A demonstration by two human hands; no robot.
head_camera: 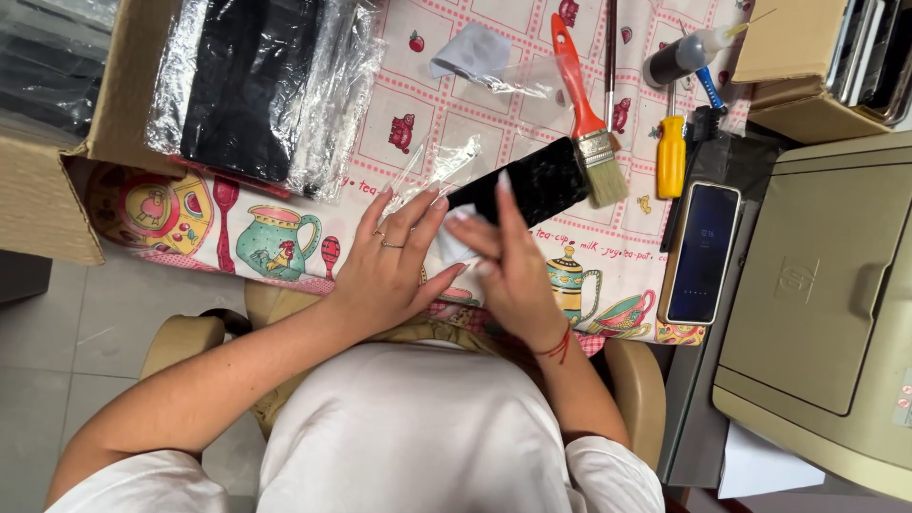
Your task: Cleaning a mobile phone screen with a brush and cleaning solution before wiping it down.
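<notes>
While both hands meet at the near edge of the bench (532, 123), the right hand (513, 271) has its grip around a black phone (532, 180), and the left hand (389, 266), fingers loose, presses a white cloth (454, 249) against it, left of an orange-handled brush (584, 114).

A small phone-repair or refurbishing workbench set up in a home-like room. A kitchen-patterned oilcloth (285, 228) with jugs and teacups covers the table, and on it lie an orange-handled paintbrush (582, 104), a yellow screwdriver (671, 157), a nozzle-tipped squeeze bottle (686, 55) and a smartphone (703, 253). Cardboard boxes (57, 180) hold plastic-wrapped black slabs (249, 81). A beige printer (826, 313) stands beside the table on a tiled floor (57, 342).
</notes>
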